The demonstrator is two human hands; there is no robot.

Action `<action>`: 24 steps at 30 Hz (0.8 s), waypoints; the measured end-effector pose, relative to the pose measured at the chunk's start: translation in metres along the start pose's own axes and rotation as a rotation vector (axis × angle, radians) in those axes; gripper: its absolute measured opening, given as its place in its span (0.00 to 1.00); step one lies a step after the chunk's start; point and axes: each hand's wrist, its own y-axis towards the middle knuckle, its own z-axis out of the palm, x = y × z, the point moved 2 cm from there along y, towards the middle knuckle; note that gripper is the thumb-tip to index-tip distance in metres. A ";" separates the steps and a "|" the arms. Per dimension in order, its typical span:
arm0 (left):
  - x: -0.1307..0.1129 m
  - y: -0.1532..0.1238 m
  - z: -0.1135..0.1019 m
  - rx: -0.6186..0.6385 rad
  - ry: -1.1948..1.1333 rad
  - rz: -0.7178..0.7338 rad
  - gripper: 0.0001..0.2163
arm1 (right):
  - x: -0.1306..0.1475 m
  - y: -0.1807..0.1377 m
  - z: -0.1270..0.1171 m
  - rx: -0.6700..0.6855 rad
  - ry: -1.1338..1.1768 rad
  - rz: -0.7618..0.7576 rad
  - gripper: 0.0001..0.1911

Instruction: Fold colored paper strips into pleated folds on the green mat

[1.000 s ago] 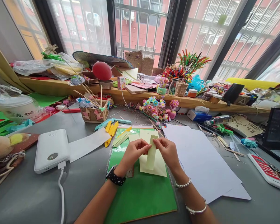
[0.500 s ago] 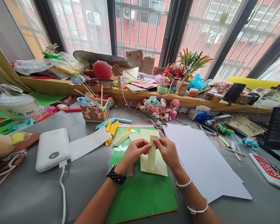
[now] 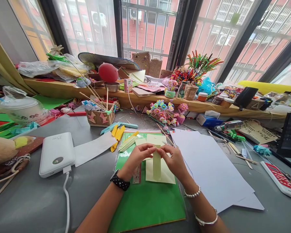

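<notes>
A pale yellow-green paper strip (image 3: 156, 167) hangs between my hands, pinched at its top end. My left hand (image 3: 141, 159) grips the strip's upper left corner with thumb and index finger. On the other corner, the fingers of my right hand (image 3: 172, 160) are closed. Under the strip lies a larger pale yellow sheet (image 3: 168, 173), partly covered by my hands. A small ruler (image 3: 137, 175) lies beside my left hand, on the green board (image 3: 150, 207). Behind my right hand, thin metal handles, perhaps of scissors (image 3: 175, 146), show only in part.
White paper sheets (image 3: 210, 168) lie to the right, near a red and white calculator (image 3: 282, 179). To the left are a white power bank (image 3: 57, 155) with a cable and folded yellow paper pieces (image 3: 117, 137). A woven basket (image 3: 100, 117) and crochet flowers (image 3: 161, 111) stand behind.
My fingertips have come closer together at the top of the strip, and the strip now hangs straighter and slightly lower. The whole view has shifted a little.
</notes>
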 end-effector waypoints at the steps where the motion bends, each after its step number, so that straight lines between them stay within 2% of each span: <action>1: 0.001 0.000 -0.001 0.011 -0.027 -0.008 0.07 | 0.001 0.000 0.000 0.004 -0.009 -0.010 0.14; 10: 0.002 -0.003 0.000 0.024 -0.236 -0.060 0.05 | 0.003 -0.001 0.001 0.032 -0.011 -0.037 0.13; 24: -0.006 -0.006 0.010 -0.021 -0.285 -0.002 0.10 | 0.006 -0.001 0.002 0.033 -0.004 -0.040 0.14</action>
